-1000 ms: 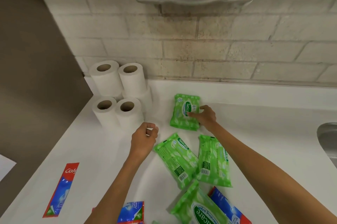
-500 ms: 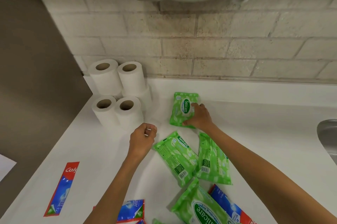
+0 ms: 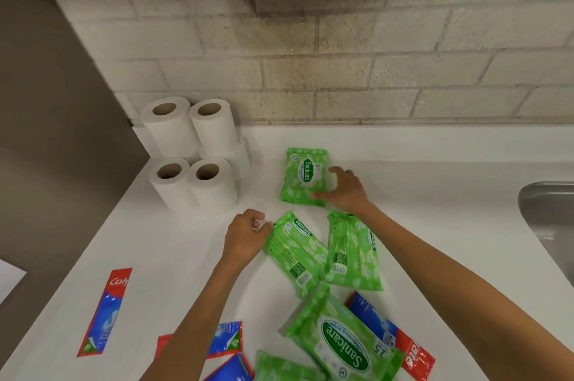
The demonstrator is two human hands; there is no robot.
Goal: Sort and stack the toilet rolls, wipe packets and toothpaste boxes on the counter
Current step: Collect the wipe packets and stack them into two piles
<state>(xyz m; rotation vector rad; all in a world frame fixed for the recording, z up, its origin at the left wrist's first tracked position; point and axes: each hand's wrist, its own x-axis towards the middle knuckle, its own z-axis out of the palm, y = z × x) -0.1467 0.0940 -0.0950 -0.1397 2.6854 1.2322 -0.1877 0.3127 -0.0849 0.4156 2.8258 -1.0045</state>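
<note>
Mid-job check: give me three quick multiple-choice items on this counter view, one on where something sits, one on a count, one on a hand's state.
1. Where are the toilet rolls?
A. back left corner
B. in the sink
C. front right edge

2. How many roll cores show from above?
A. two
B. four
C. six

3. The right hand is:
A. fisted, away from the packets
B. open beside the far wipe packet
C. holding a toothpaste box

Answers: 1 A, they stand against the brick wall at the left; 2 B, four tubes are visible; 3 B, fingers spread at the packet's edge.
</note>
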